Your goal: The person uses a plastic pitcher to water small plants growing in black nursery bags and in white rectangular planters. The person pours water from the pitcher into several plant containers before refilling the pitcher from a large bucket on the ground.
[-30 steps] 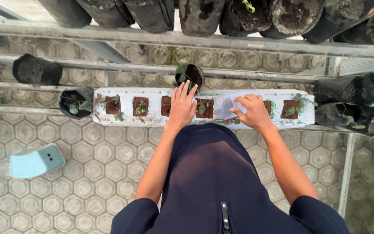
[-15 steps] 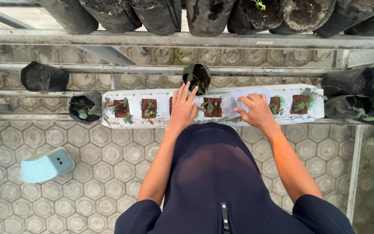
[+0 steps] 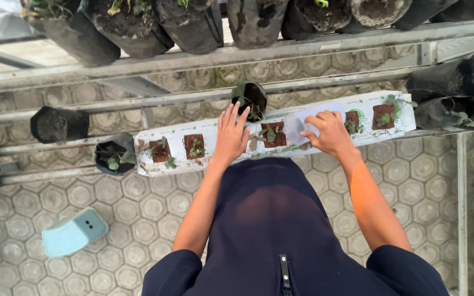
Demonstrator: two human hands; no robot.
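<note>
Hexagon-paved floor (image 3: 138, 208) below, metal rack rails (image 3: 193, 98) across, open room left of the white grow bag (image 3: 215, 131) lying on the rack. Left hand (image 3: 230, 137) flat, grip spread over a planting hole. Right hand (image 3: 331, 132) pinching a pale plastic piece (image 3: 300, 123), partly hidden, hard to identify.

Our left hand (image 3: 230, 137) lies flat on the white grow bag (image 3: 176, 131), our right hand (image 3: 330, 133) beside it w/ a pale container (image 3: 303, 124). Betw. them only a narrow gap over a seedling (image 3: 270, 133). A black pot (image 3: 249, 97) blocks just ahead of the left fingertips. Metal rails (image 3: 193, 97) & upper pots (image 3: 193, 24) close off above. Black bags (image 3: 456, 96) crowd the right end; left end has a small pot (image 3: 114, 156).
</note>
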